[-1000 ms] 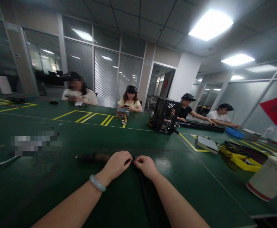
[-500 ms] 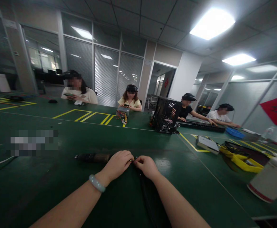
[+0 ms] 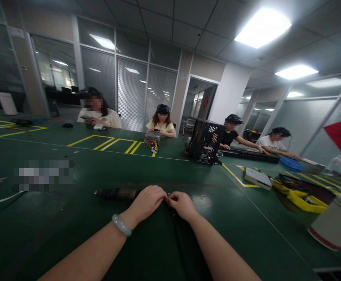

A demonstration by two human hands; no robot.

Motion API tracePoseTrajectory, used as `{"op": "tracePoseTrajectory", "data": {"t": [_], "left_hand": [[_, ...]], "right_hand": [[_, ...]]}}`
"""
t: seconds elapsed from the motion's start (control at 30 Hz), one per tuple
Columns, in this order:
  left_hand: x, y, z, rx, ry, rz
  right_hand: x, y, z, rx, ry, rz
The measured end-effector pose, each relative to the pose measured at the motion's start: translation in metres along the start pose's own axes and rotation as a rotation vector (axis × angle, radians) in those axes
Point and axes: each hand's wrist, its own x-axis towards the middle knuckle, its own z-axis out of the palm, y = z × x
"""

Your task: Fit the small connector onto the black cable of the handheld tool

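A dark cylindrical tool (image 3: pixel 114 194) lies on the green table, its metal tip pointing left. My left hand (image 3: pixel 150 199), with a pale bangle at the wrist, is closed over the right end of it. Touching its fingertips, my right hand (image 3: pixel 183 203) is pinched; whatever sits between those fingers is too small to make out. From under the right hand a black cable or strap (image 3: pixel 178 238) runs down toward the table's near edge.
A black computer case (image 3: pixel 205 141) and a power supply (image 3: pixel 153 137) with loose wires stand farther back. At the right are a metal box (image 3: pixel 257 178), yellow trays (image 3: pixel 306 201) and a white bucket (image 3: pixel 334 222). Several people sit across the table.
The whole view has shifted slightly. Both hands stay together at the tool's right end, with almost no movement.
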Motion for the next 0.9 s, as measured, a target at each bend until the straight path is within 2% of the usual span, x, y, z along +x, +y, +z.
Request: {"op": "tracePoseTrajectory", "data": {"t": [0.23, 0.53, 0.9], "left_hand": [[-0.0003, 0.0014, -0.0008, 0.014, -0.007, -0.014], [0.0012, -0.0055, 0.0068, 0.011, -0.006, -0.012], [0.0003, -0.0036, 0.0041, -0.012, -0.021, -0.028]], "right_hand": [[-0.0009, -0.0022, -0.0016, -0.02, -0.003, -0.004], [-0.0002, 0.0014, 0.0007, 0.007, 0.003, -0.01], [-0.0024, -0.0056, -0.0036, -0.028, -0.01, 0.017]]}}
